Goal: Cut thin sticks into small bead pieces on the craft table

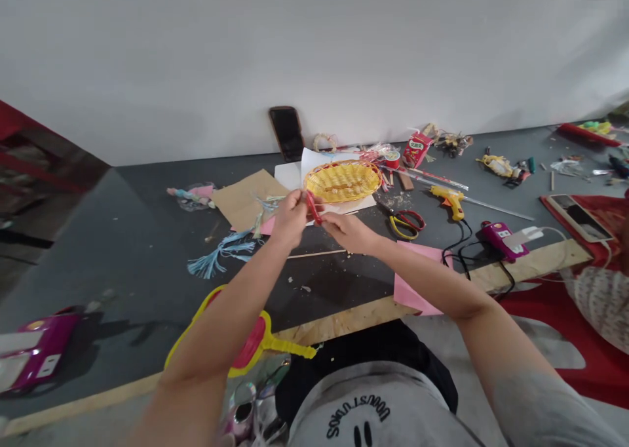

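Note:
A small red strip or ribbon (313, 208) is held between my two hands above the dark table. My left hand (291, 219) pinches its upper end, and my right hand (348, 231) has its fingers closed at the lower end. Just behind them lies a yellow woven oval basket (343, 181) with a reddish rim, on white paper (310, 163). Brown paper (248, 198) and light blue tassels (221, 253) are to the left of my hands. Scissors with yellow and red handles (407, 224) lie to the right.
A phone (287, 132) leans on the wall. Rightward are a yellow glue gun (448, 201), a red carton (417, 147), a purple power box (504, 240) with cables, and pink paper (420, 276). A yellow-and-red fan-like object (255, 342) sits at the near edge. Part of a person shows far right.

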Demonstrator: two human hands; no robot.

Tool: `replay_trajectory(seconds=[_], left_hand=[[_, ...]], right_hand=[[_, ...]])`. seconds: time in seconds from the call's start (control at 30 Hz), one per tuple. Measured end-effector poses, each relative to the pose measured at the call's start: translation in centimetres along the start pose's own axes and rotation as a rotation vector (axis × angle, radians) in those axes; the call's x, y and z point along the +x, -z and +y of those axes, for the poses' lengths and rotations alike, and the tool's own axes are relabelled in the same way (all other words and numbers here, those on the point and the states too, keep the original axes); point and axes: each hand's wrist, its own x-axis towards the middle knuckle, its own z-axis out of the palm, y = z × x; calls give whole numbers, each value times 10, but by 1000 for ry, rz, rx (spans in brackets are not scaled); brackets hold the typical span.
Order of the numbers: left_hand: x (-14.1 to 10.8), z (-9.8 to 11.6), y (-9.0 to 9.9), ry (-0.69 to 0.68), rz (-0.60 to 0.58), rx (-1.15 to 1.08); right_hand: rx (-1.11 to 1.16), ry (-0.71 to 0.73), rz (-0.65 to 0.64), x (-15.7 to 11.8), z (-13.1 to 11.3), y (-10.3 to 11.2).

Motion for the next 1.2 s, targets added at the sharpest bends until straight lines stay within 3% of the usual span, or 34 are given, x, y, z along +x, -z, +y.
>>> replay_trajectory(seconds=[0.07,0.17,0.3,0.47,0.53,0.67,0.83,0.93,1.13,1.2], left_hand=[[-4,-2,-9,-22,12,-105],[-7,-2,-11,-178,17,-91],[-7,-6,1,-362,30,233],[-11,-18,11,-517,-104,633],[-14,-22,11,-501,-147,702],[-18,-24,11,-451,-175,805],[-16,-27,14,-520,-293,865],[-19,-25,16,-563,-360,788],[-20,-14,21,-278,-283,556],[-18,-11,23,-261,-244,538]], right_hand=[[49,-93,-2,5,3,-12],[80,-153,1,9,8,-20],[80,-155,40,3,10,-20],[208,-160,249,1,11,-15],[406,-190,272,4,13,-12],[651,-174,177,7,16,-10],[629,-144,183,9,17,-11],[597,-121,233,11,17,-10],[512,-100,263,12,12,-7],[500,-118,255,14,12,-7]])
